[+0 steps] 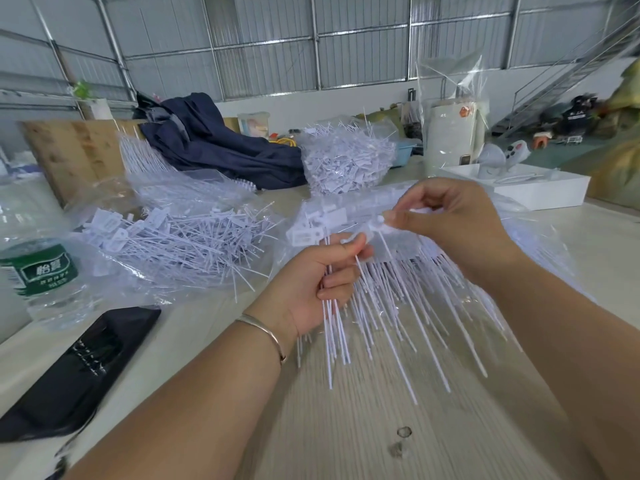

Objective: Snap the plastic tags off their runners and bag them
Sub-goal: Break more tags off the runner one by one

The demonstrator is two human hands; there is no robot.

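Observation:
My left hand [323, 282] grips a bunch of loose white plastic tags [341, 327] by their upper ends, their long thin tails hanging down over the table. My right hand [453, 223] pinches the head of a tag [379, 221] on a white runner strip, just above the left hand. Under both hands lies a clear bag [519, 271] holding more runners with tails fanned toward me. A heap of separated tags [187, 244] lies on clear plastic at the left. A stuffed clear bag of tags [346, 161] stands behind.
A water bottle [41, 271] with a green label stands at the left edge, a black pouch [79, 372] in front of it. Dark blue clothing [214, 140], a wooden board [76, 154], a white box [540, 188] and a white cylinder [453, 133] sit at the back.

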